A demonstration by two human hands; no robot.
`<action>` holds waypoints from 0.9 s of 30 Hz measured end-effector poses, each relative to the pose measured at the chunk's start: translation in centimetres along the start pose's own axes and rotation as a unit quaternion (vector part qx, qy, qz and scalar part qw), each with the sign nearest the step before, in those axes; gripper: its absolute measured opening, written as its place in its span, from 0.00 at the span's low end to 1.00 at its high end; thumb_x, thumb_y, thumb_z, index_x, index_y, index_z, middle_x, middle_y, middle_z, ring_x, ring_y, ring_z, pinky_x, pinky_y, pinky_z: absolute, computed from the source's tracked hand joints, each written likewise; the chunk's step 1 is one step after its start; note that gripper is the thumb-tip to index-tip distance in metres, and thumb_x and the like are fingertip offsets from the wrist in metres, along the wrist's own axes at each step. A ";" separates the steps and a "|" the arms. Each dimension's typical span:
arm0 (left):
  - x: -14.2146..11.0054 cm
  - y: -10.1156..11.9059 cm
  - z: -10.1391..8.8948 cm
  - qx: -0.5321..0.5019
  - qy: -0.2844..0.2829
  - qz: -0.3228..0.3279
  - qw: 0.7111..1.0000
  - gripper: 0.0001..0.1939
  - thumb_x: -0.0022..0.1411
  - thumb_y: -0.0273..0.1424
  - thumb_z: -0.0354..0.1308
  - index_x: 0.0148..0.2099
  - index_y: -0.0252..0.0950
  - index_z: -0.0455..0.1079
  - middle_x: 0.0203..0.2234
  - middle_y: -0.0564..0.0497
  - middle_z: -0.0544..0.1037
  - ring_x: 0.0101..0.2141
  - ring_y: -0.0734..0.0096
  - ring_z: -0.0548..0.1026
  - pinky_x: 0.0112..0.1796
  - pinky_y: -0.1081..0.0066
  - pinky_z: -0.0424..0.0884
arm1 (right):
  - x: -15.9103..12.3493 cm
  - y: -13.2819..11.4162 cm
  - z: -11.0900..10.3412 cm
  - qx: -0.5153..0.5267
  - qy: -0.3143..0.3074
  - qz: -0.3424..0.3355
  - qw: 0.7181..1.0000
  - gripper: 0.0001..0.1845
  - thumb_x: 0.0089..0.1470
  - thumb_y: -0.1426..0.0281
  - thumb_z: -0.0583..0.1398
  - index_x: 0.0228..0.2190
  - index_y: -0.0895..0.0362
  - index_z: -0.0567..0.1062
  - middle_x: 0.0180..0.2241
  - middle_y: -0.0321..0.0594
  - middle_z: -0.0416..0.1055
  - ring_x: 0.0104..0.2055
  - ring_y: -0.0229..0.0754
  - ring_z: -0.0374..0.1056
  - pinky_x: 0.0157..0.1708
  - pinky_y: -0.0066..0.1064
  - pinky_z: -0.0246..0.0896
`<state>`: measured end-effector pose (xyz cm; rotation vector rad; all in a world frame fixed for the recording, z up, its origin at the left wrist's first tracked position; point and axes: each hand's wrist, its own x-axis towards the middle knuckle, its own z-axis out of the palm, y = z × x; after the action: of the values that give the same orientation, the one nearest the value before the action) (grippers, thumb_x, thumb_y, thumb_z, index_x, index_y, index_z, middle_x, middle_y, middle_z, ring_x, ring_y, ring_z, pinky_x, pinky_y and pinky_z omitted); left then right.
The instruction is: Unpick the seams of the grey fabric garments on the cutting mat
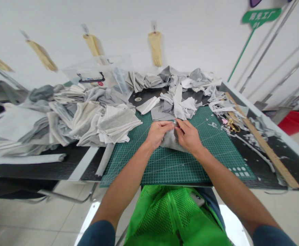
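Note:
Both my hands meet over the green cutting mat (154, 171), pinching one piece of grey fabric (173, 141). My left hand (157, 134) grips its upper edge with thumb and forefinger. Close against it, my right hand (189, 135) holds the same edge, its fingers bent round the cloth. The lower part of the fabric hangs down onto the mat. Just beyond my fingers lies a heap of grey and white fabric scraps (181, 102). What sits right between my fingertips is too small to make out.
Folded fabric piles (87, 119) cover the left side, with a clear plastic box (113, 73) behind. At right lie a wooden ruler (264, 143), gold-handled scissors (232, 125) and loose scraps. A red bucket (296, 122) stands past the table. Yellow gloves (155, 48) hang on the wall.

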<state>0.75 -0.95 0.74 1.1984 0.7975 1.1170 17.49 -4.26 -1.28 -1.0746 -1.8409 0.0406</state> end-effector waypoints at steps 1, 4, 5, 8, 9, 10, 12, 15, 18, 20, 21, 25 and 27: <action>0.0 0.0 0.0 0.001 0.001 0.000 1.000 0.14 0.50 0.38 0.74 0.37 0.33 0.84 0.33 0.46 0.85 0.31 0.70 0.76 0.36 0.70 0.70 | 0.0 0.0 0.0 0.001 0.000 0.001 1.000 0.22 0.71 0.63 0.51 0.60 0.56 0.72 0.44 0.51 0.76 0.46 0.52 0.72 0.50 0.45 0.71; 0.0 -0.1 0.0 0.004 0.005 0.003 1.000 0.15 0.50 0.38 0.74 0.37 0.33 0.84 0.34 0.46 0.85 0.32 0.70 0.77 0.36 0.70 0.71 | 0.0 0.0 0.0 0.002 -0.002 0.006 1.000 0.22 0.70 0.64 0.51 0.59 0.57 0.72 0.44 0.52 0.76 0.46 0.52 0.72 0.50 0.46 0.71; 0.0 -0.1 0.0 0.006 0.005 0.003 1.000 0.15 0.50 0.38 0.74 0.37 0.33 0.84 0.34 0.46 0.85 0.32 0.70 0.77 0.36 0.70 0.71 | 0.0 0.0 0.1 0.001 -0.002 0.007 1.000 0.22 0.70 0.64 0.51 0.59 0.57 0.72 0.44 0.52 0.76 0.46 0.52 0.72 0.50 0.46 0.71; 0.1 -0.3 -0.1 0.009 0.002 0.004 1.000 0.14 0.51 0.38 0.74 0.37 0.34 0.85 0.33 0.47 0.85 0.31 0.71 0.76 0.36 0.70 0.71 | 0.0 0.0 0.1 0.001 -0.004 0.006 1.000 0.22 0.70 0.64 0.51 0.59 0.57 0.72 0.45 0.52 0.76 0.47 0.52 0.72 0.50 0.46 0.71; 0.1 -0.3 -0.1 0.010 0.001 0.004 1.000 0.14 0.51 0.38 0.74 0.38 0.34 0.85 0.33 0.47 0.85 0.31 0.71 0.76 0.36 0.70 0.71 | 0.0 0.1 0.2 0.003 -0.005 0.006 1.000 0.22 0.70 0.64 0.51 0.59 0.57 0.72 0.45 0.52 0.76 0.47 0.52 0.72 0.50 0.46 0.71; 0.2 -0.3 -0.2 0.010 0.001 0.005 1.000 0.14 0.51 0.37 0.74 0.38 0.35 0.85 0.33 0.47 0.85 0.31 0.71 0.76 0.36 0.71 0.71 | 0.0 0.1 0.2 0.004 -0.006 0.007 1.000 0.22 0.70 0.64 0.51 0.59 0.57 0.72 0.45 0.52 0.76 0.47 0.52 0.72 0.50 0.46 0.71; 0.2 -0.4 -0.2 0.011 0.004 0.006 1.000 0.14 0.51 0.37 0.74 0.38 0.35 0.85 0.33 0.48 0.85 0.31 0.71 0.76 0.36 0.70 0.71 | 0.0 0.1 0.2 0.005 -0.007 0.006 1.000 0.22 0.71 0.64 0.51 0.59 0.57 0.72 0.45 0.52 0.76 0.47 0.52 0.72 0.50 0.46 0.71; 0.2 -0.4 -0.2 0.016 0.010 0.008 1.000 0.14 0.50 0.37 0.74 0.38 0.34 0.85 0.33 0.47 0.85 0.31 0.69 0.77 0.37 0.70 0.72 | 0.0 0.1 0.2 0.008 -0.007 0.006 1.000 0.22 0.71 0.64 0.50 0.59 0.58 0.72 0.45 0.52 0.76 0.47 0.52 0.72 0.50 0.45 0.71; 0.2 -0.4 -0.1 0.020 0.015 0.005 1.000 0.13 0.50 0.36 0.74 0.37 0.35 0.85 0.32 0.47 0.85 0.32 0.68 0.77 0.37 0.69 0.72 | 0.0 0.0 0.2 0.011 -0.010 0.012 1.000 0.21 0.71 0.63 0.50 0.58 0.56 0.72 0.45 0.51 0.76 0.47 0.52 0.72 0.49 0.45 0.70; 0.2 -0.3 -0.1 0.017 0.016 0.004 1.000 0.13 0.50 0.36 0.73 0.37 0.35 0.85 0.32 0.48 0.85 0.31 0.68 0.77 0.36 0.69 0.72 | 0.0 -0.1 0.2 0.014 -0.013 0.014 1.000 0.21 0.71 0.63 0.50 0.58 0.55 0.73 0.44 0.51 0.76 0.47 0.52 0.72 0.49 0.44 0.70; 0.2 -0.3 -0.1 0.015 0.016 0.003 1.000 0.13 0.50 0.36 0.73 0.37 0.35 0.85 0.32 0.47 0.85 0.31 0.69 0.77 0.36 0.69 0.72 | 0.0 -0.1 0.2 0.016 -0.013 0.014 1.000 0.21 0.71 0.63 0.50 0.57 0.56 0.73 0.43 0.50 0.76 0.46 0.52 0.72 0.48 0.44 0.70; 0.1 -0.2 0.0 0.011 0.019 0.000 1.000 0.14 0.50 0.37 0.74 0.38 0.34 0.85 0.33 0.47 0.85 0.31 0.69 0.77 0.37 0.69 0.72 | 0.0 -0.1 0.3 0.029 -0.012 0.017 0.999 0.22 0.72 0.63 0.48 0.55 0.57 0.75 0.43 0.51 0.77 0.45 0.50 0.73 0.48 0.42 0.70; 0.1 -0.1 0.1 0.013 0.025 0.001 1.000 0.15 0.49 0.37 0.74 0.38 0.34 0.85 0.33 0.46 0.85 0.32 0.67 0.78 0.37 0.68 0.72 | 0.0 0.0 0.2 0.040 -0.009 0.027 0.999 0.22 0.72 0.61 0.49 0.54 0.56 0.76 0.44 0.50 0.78 0.46 0.50 0.73 0.48 0.41 0.70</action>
<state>0.87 -0.85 0.64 1.1974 0.8510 1.1443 17.31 -4.15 -1.37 -1.0717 -1.8113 0.1554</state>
